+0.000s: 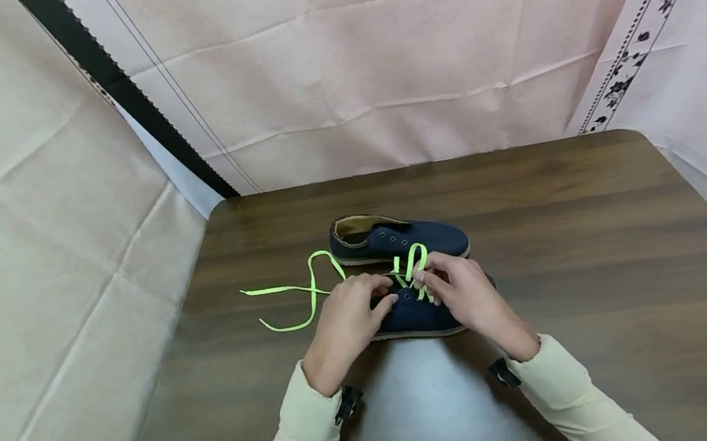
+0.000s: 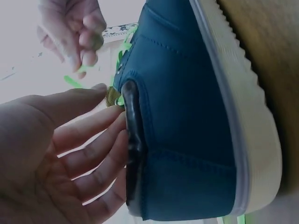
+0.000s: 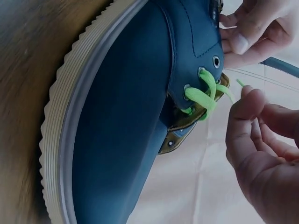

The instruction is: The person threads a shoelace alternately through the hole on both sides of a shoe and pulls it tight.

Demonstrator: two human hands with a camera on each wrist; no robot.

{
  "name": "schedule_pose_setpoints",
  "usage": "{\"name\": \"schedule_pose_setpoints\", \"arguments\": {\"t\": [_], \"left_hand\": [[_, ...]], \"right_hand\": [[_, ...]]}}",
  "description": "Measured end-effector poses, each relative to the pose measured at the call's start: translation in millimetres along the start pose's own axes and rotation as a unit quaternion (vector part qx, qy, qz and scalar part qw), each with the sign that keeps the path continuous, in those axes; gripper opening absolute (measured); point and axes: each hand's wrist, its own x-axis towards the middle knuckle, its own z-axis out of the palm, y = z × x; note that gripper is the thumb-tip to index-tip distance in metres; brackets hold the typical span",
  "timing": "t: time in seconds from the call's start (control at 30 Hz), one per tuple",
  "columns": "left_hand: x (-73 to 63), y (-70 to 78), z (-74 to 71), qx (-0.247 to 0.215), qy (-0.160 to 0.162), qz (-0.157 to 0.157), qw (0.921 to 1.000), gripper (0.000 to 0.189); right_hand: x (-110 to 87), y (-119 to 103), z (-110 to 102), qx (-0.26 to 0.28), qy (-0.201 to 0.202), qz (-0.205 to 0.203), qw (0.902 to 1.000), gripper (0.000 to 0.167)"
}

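Okay, fingers first: right hand (image 1: pixel 471 298) pinches the lace (image 3: pixel 202 99) between thumb and forefinger, green tip (image 3: pixel 240 82) poking out just past the pinch. Left hand (image 1: pixel 349 318) isn't gripping as far as I can tell; fingers loosely bent, tips resting on the ankle edge of the near shoe (image 1: pixel 413 317), thumb set apart from them.

Near shoe sits upright on the table, straight in front of the person, toe to their right. Lace goes through the two front eyelets on the near side; next eyelet (image 3: pixel 216 62) toward the ankle is bare. Tongue (image 3: pixel 224 80) shows just behind it.

Step looks like lacing. To do it well: pinch close to the tip so it stays stiff, brace the shoe with the left, hold the tongue clear of the hole, push through, then pull snug from the other side. Keep the lace flat; a twist or loose loop could snag.

Further out: other shoe (image 1: pixel 425 233) just beyond, its visible eyelets unlaced. More green lace (image 1: pixel 311 274) trails left across the table (image 1: pixel 599 255); can't tell if it's the same piece. Pale cloth (image 1: pixel 373 61) hangs behind.
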Motion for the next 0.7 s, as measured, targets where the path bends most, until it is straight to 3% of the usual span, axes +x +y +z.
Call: {"name": "schedule_pose_setpoints", "arguments": {"t": [0.3, 0.53, 0.7], "left_hand": [[-4.2, -0.2, 12.4, -0.033, -0.011, -0.006, 0.9994, 0.014], [-4.0, 5.0, 24.0, -0.042, 0.02, -0.002, 0.9989, 0.018], [-9.7, 3.4, 27.0, -0.047, 0.052, 0.001, 0.9975, 0.014]], "right_hand": [[3.2, 0, 3, -0.022, -0.013, -0.023, 0.9994, 0.007], [3.4, 3, -2, -0.055, 0.002, -0.047, 0.9974, 0.01], [7.5, 0, 0, -0.062, -0.01, -0.058, 0.9963, 0.012]]}}
